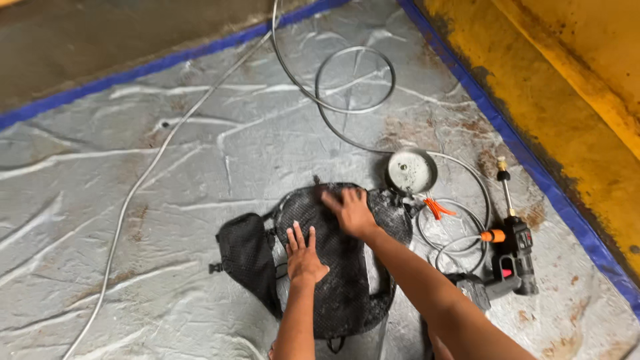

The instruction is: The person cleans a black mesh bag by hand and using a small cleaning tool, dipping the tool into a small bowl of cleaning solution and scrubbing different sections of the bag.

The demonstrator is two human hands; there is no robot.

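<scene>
A big silver tarp [167, 200] with a blue edge covers the floor; it is crinkled and has rusty brown spots; bare concrete floor [80, 33] shows past its top left edge; a yellow wall [573, 87], stained brown, runs down the right side. One black mesh backpack [340, 267] lies flat on the tarp near the bottom middle, with one side flap spread out to its left. One long grey hose [153, 167] snakes over the tarp and curls into loops near the top and beside the bag. One black spray gun [513, 257] with orange parts lies to the right of the bag. One round metal dish [411, 171] sits just past the bag's top right corner. Two hands are on the bag; the left hand [305, 253] lies flat and open on the mesh, fingers spread; the right hand [350, 210] presses open on the bag's top part, a bit blurry.
</scene>
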